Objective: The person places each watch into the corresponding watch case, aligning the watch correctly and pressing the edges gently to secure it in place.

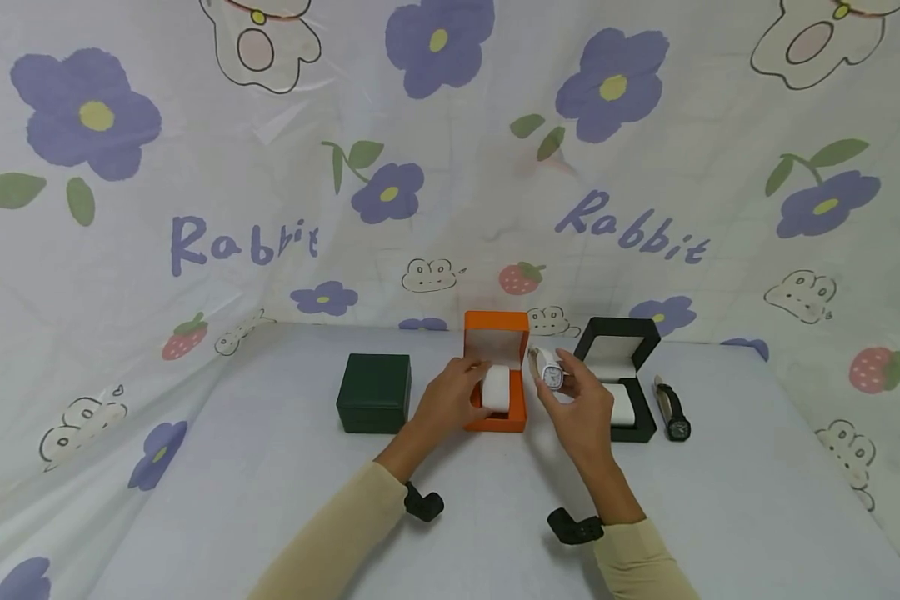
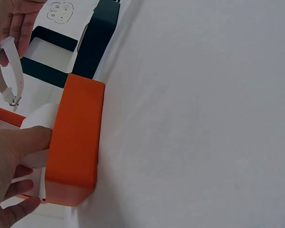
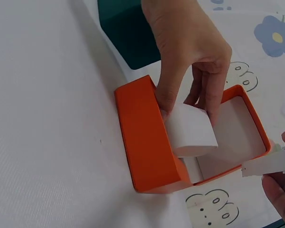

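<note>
My left hand reaches into an open orange watch box and pinches the white watch pillow between thumb and fingers. The pillow is tilted and partly out of its slot in the right wrist view. To the right of that box, my right hand holds a white watch by its case. Its square dial faces me in the head view, and the white strap hangs in a loop, with its buckle at the lower end in the left wrist view.
A closed dark green box stands left of the orange one. On the right is an open black box with a white pillow, partly behind my right hand. A black watch lies beyond it. Patterned cloth hangs behind the table.
</note>
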`<state>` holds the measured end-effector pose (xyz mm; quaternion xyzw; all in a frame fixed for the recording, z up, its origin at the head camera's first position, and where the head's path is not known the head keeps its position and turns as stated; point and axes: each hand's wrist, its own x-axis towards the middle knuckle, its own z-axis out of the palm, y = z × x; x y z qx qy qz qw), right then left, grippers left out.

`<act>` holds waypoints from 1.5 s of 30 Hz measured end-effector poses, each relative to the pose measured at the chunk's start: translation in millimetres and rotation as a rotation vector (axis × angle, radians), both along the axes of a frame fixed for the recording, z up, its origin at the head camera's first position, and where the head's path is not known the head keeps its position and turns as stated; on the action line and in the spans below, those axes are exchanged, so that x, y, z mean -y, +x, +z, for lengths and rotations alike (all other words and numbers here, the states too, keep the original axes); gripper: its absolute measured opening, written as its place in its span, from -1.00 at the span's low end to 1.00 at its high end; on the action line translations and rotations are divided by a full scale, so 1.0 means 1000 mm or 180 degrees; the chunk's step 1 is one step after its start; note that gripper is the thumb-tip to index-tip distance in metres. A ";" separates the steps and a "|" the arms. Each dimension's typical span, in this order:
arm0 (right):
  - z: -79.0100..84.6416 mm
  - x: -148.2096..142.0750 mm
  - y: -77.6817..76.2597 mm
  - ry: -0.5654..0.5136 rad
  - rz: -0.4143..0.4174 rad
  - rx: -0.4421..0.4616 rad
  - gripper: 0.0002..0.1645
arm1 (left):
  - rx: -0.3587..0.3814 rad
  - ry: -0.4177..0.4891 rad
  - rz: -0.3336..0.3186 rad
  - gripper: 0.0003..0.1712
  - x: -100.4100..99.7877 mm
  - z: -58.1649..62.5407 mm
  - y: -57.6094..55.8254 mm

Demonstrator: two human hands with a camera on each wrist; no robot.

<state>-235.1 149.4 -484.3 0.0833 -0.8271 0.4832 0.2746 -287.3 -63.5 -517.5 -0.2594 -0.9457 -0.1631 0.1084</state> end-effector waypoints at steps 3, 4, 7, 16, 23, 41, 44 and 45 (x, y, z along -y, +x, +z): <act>0.001 -0.001 0.000 -0.0044 0.0017 -0.0013 -0.30 | -0.0132 0.0136 -0.0036 -0.08 0.001 -0.006 0.001; 0.001 -0.001 0.001 -0.0054 0.0022 -0.0023 -0.30 | -0.0156 0.0206 -0.0051 -0.07 0.001 -0.008 0.001; 0.002 -0.002 0.001 -0.0081 0.0028 -0.0052 -0.29 | -0.0160 0.0472 -0.0075 -0.06 0.003 -0.013 0.002; 0.011 -0.003 0.002 -0.0083 0.0031 -0.0123 -0.30 | 0.0111 0.1584 -0.0206 -0.02 0.010 -0.002 0.012; 0.018 -0.001 0.005 -0.0199 0.0078 -0.0109 -0.27 | 0.0696 0.2457 -0.0405 -0.01 0.019 0.018 0.023; 0.044 0.019 0.021 -0.0590 0.0547 -0.0010 -0.28 | 0.1098 0.2794 -0.0638 -0.03 0.027 0.050 0.050; 0.047 0.022 0.024 -0.0581 0.0601 0.0063 -0.30 | 0.1044 0.2799 -0.0697 -0.04 0.026 0.053 0.054; 0.048 0.023 0.025 -0.0556 0.0605 0.0083 -0.31 | 0.1022 0.2793 -0.0706 -0.05 0.026 0.053 0.055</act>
